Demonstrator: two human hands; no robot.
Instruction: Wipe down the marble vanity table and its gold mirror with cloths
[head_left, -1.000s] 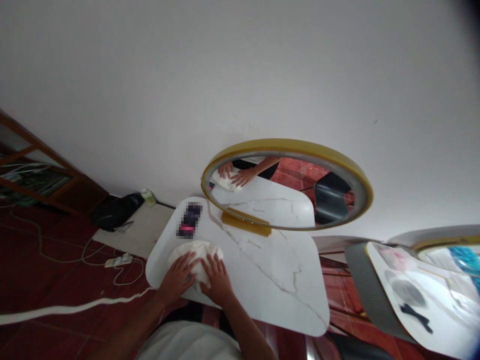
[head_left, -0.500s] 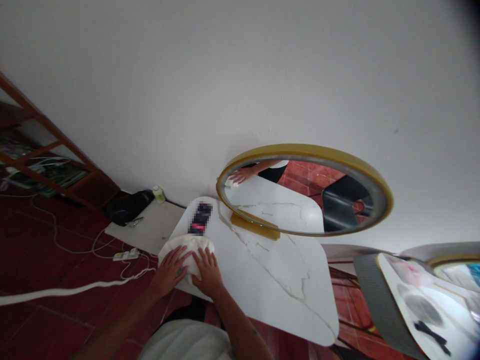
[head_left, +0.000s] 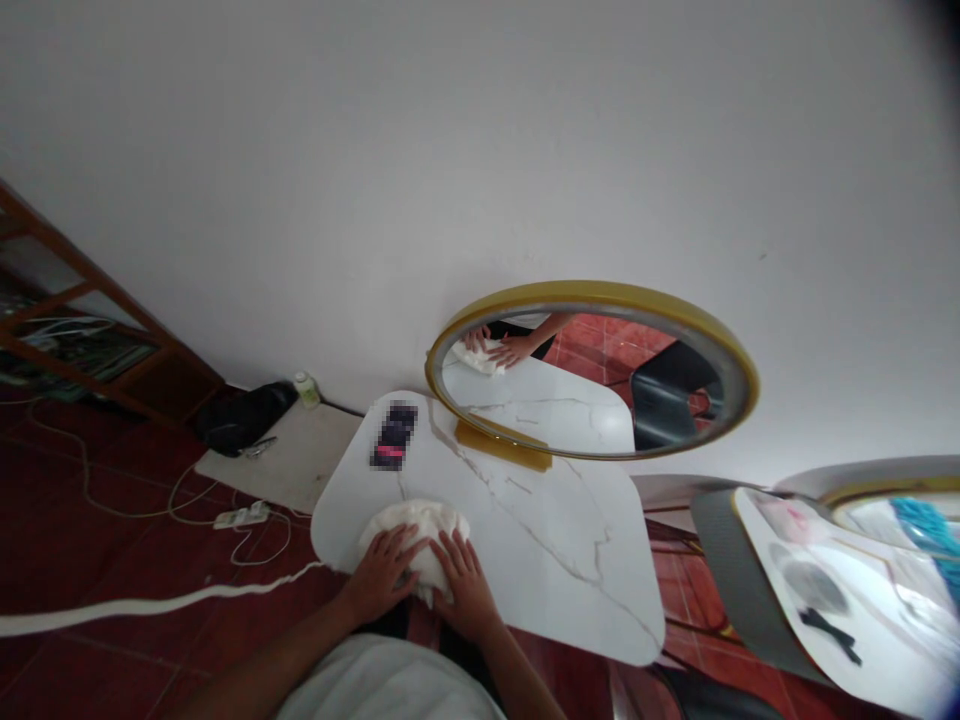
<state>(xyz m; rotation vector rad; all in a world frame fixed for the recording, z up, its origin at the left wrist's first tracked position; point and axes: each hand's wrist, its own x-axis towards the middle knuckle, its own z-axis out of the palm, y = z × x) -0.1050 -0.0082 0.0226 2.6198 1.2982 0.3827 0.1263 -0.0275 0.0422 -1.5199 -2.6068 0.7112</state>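
Both of my hands press flat on a crumpled white cloth (head_left: 415,522) near the front left edge of a white marble table (head_left: 555,560). My left hand (head_left: 382,575) lies on the cloth's left part, fingers spread. My right hand (head_left: 466,582) rests beside it on the right part, fingers stretched out. A dark phone (head_left: 394,436) lies on the table behind the cloth. An oval gold-framed mirror (head_left: 592,370) stands at the table's back against the wall and reflects my hands and the cloth.
A power strip (head_left: 241,517) and cables trail over the red tiled floor to the left, with a black bag (head_left: 240,418) and a small bottle (head_left: 305,389) by the wall. A wooden shelf (head_left: 82,320) stands far left. A second table (head_left: 840,590) stands at right.
My hands and the cloth have slid to the right along the table's front edge after moving toward its left corner. The phone has not moved.
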